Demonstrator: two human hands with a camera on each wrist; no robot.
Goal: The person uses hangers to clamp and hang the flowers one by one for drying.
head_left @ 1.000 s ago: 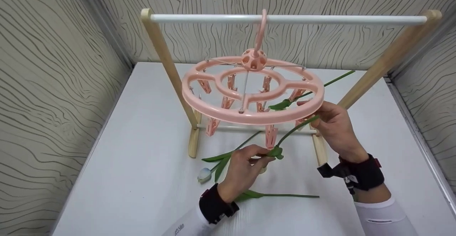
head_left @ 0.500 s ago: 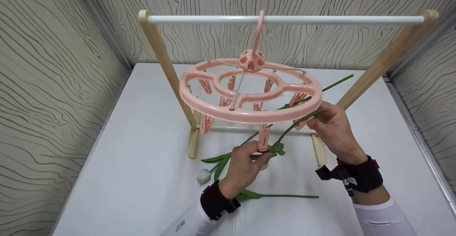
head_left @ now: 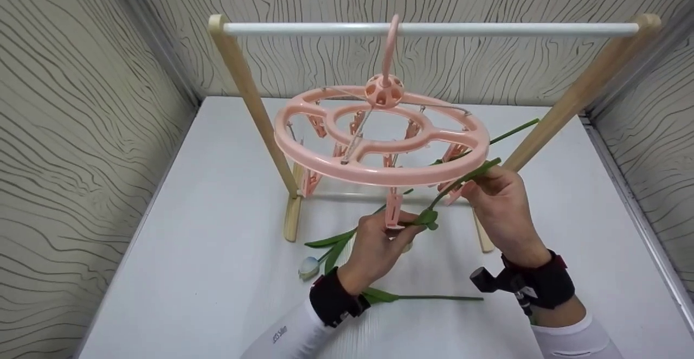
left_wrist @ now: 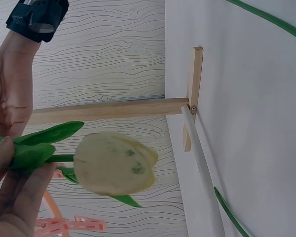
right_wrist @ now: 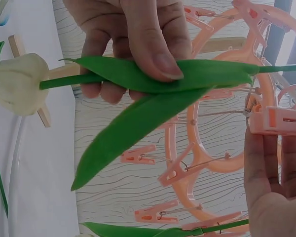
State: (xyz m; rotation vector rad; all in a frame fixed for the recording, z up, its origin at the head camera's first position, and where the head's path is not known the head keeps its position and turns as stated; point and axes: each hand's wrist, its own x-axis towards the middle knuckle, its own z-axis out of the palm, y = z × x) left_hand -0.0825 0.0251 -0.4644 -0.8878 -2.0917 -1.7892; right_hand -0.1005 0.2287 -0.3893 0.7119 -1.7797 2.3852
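Observation:
My left hand (head_left: 377,248) pinches a white tulip (left_wrist: 111,163) by its green leaves (right_wrist: 138,98). In the left wrist view its pale bloom points away from the fingers. The stem (head_left: 444,191) slants up to the right, under the rim of a round pink clip hanger (head_left: 347,172). My right hand (head_left: 504,207) is at the hanger's right side and pinches a pink clothespin (right_wrist: 281,121) beside the stem's end. Whether this clothespin grips the stem cannot be told. A pink clothespin (head_left: 393,210) dangles in front of my left fingers.
The hanger hooks over a white rod (head_left: 303,29) on a wooden stand (head_left: 244,82). Behind, another clothespin (head_left: 455,150) holds a second tulip's green stem (head_left: 515,131). On the white table (head_left: 195,272) lie a bluish-white tulip (head_left: 309,268) and another green stem (head_left: 442,297).
The hanger has turned a little, its front clothespin shifting left. The tulip's stem end has come up against the right rim. My right hand has lowered slightly.

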